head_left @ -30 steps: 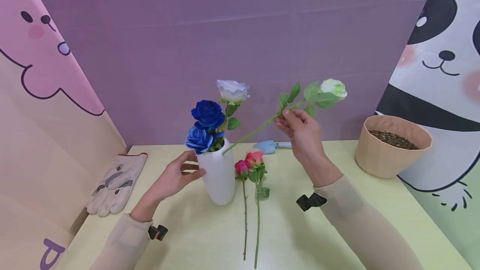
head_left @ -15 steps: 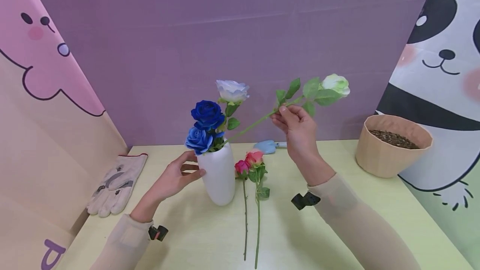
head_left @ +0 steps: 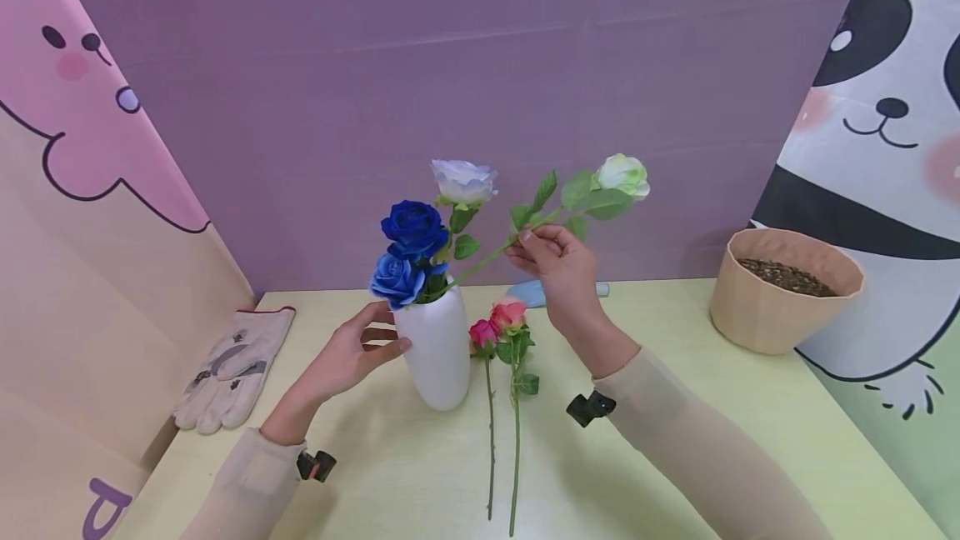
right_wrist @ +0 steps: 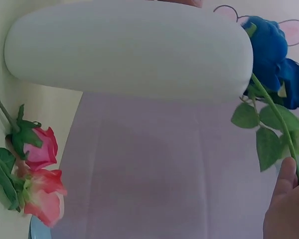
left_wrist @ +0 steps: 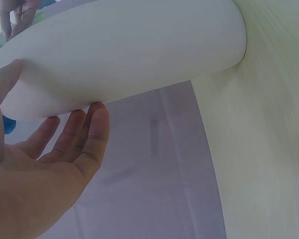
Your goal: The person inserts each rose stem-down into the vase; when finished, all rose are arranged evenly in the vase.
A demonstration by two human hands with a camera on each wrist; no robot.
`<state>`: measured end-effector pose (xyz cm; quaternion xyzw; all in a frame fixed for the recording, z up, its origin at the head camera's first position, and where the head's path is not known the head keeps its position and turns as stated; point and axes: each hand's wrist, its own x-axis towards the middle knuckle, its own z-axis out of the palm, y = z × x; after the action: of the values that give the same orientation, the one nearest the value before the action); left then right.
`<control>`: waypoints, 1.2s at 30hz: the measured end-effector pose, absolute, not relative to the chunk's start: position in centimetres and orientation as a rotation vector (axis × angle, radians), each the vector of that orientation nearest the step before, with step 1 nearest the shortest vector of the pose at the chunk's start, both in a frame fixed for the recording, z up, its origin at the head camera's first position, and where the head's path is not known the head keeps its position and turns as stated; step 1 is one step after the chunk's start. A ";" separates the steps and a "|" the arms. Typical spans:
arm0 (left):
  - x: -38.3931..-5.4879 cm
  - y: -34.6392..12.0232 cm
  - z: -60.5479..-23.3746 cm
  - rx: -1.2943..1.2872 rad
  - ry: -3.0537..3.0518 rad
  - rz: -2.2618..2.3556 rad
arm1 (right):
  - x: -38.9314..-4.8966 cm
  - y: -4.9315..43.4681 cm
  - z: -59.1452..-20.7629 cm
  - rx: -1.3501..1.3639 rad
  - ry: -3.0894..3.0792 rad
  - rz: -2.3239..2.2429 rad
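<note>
A white vase [head_left: 435, 357] stands upright on the table, holding two blue roses [head_left: 415, 229] and a pale white rose [head_left: 464, 182]. My left hand [head_left: 358, 348] grips its left side near the top, thumb in front and fingers behind, as the left wrist view [left_wrist: 55, 164] of the hand shows. My right hand [head_left: 558, 269] pinches the green stem of a greenish-white rose [head_left: 622, 176] just below its leaves. This rose slants to the right, its lower stem passing over the vase's rim into the mouth; the stem's end is hidden inside.
A pink rose [head_left: 483, 333] and a coral rose [head_left: 509, 315] lie right of the vase, stems toward me. Behind them is a light blue trowel [head_left: 527, 294], partly covered by my right hand. Work gloves [head_left: 236, 369] lie at left; a soil-filled pot [head_left: 772, 315] stands at right.
My right hand has moved left toward the vase, carrying the greenish-white rose; its stem end went from the rim's edge into the mouth. My left hand and the vase stayed put.
</note>
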<state>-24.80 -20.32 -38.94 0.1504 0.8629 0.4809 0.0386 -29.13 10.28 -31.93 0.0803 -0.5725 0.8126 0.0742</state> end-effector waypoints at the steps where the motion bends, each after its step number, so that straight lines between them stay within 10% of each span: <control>1: -24.8 -20.3 -38.9 0.467 2.650 1.469 | -29.1 10.0 -32.0 0.248 -1.734 2.429; 36: -24.9 -20.5 -39.1 0.474 2.652 1.473 | -29.4 5.3 -33.3 0.324 -1.865 2.330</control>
<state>-24.85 -20.49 -39.14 0.1543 0.8632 0.4794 0.0356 -29.43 5.34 -33.29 0.1076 -0.6197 0.7743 0.0698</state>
